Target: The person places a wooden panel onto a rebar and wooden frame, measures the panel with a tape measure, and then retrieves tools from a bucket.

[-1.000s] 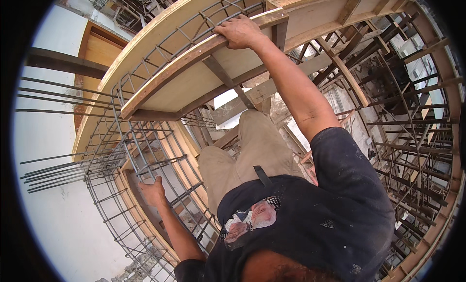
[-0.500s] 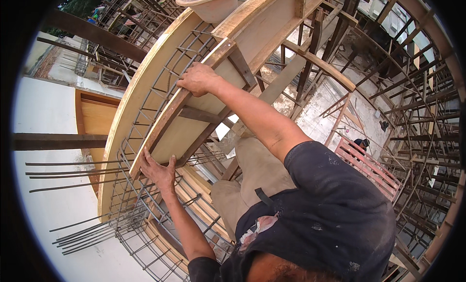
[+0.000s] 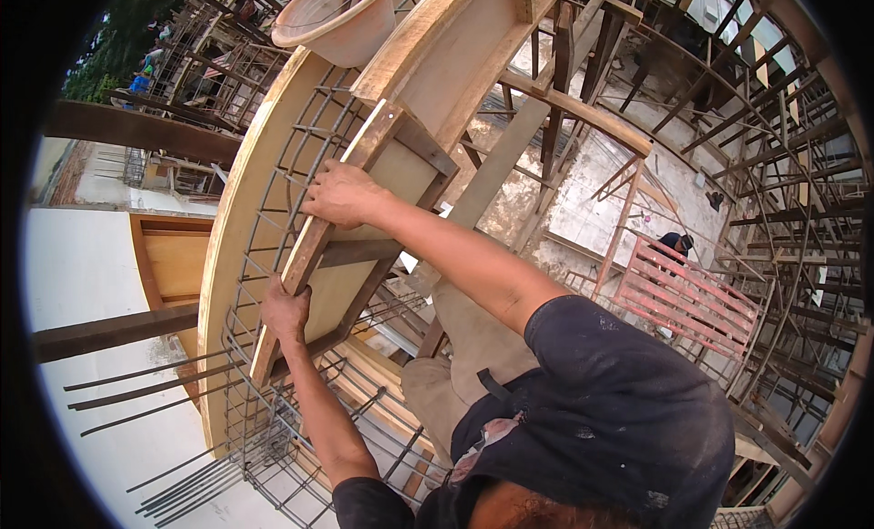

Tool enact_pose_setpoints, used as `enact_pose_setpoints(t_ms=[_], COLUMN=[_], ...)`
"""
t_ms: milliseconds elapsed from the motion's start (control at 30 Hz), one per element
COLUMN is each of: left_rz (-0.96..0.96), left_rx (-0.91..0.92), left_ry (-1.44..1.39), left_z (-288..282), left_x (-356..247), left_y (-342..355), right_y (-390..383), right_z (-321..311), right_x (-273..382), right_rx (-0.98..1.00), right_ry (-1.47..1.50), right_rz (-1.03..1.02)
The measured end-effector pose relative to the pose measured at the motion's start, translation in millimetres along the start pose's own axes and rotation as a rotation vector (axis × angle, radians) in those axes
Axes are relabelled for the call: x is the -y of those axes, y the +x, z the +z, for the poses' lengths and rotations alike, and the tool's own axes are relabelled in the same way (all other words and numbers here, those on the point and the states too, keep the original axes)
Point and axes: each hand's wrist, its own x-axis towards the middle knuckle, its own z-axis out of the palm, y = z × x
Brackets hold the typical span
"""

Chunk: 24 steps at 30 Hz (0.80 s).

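A wood-framed plywood panel (image 3: 350, 315) lies at a slant beside a steel rebar cage (image 3: 264, 247) and a curved plywood form board (image 3: 228, 219). My right hand (image 3: 344, 194) grips the upper stretch of the panel's outer wooden rail, fingers curled over it toward the rebar. My left hand (image 3: 287, 306) is wrapped round the same rail lower down. Straight rebar ends (image 3: 146, 379) stick out to the left of the lower cage, over a white wall (image 3: 73, 420).
A pale plastic tub (image 3: 348, 33) sits above the cage, beside a longer curved wooden form (image 3: 464, 65). Timber scaffolding (image 3: 783, 210) surrounds a floor far below at right, where a person (image 3: 675, 242) is by pink slats (image 3: 683, 301). A dark beam (image 3: 109, 338) crosses at left.
My left hand left the rebar for the panel's rail and now holds it more firmly. The view turned, so my right hand and panel appear farther left and lower, with more tub showing.
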Motion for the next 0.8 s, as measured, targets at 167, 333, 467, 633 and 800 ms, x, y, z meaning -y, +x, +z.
enact_pose_setpoints(t_ms=[167,333,467,633,800], left_rz=[0.049,0.081,0.113,0.057,0.104], left_rx=[-0.113,-0.154,-0.146,-0.076,-0.066], left_ry=[0.032,0.068,0.075,0.055,0.015], left_z=[12,18,20,15,16], left_x=[9,19,24,18,21], left_y=[-23,-21,-10,10,13], right_y=[-27,-21,-23,-63,-68], right_z=[-3,0,-29,-19,6], right_x=[16,13,4,-57,-85], right_rx=[-0.145,-0.188,-0.387,-0.945,-0.634], right_ry=[-0.023,0.066,0.275,0.443,0.877], right_rz=[0.001,-0.048,-0.129,0.687,0.78])
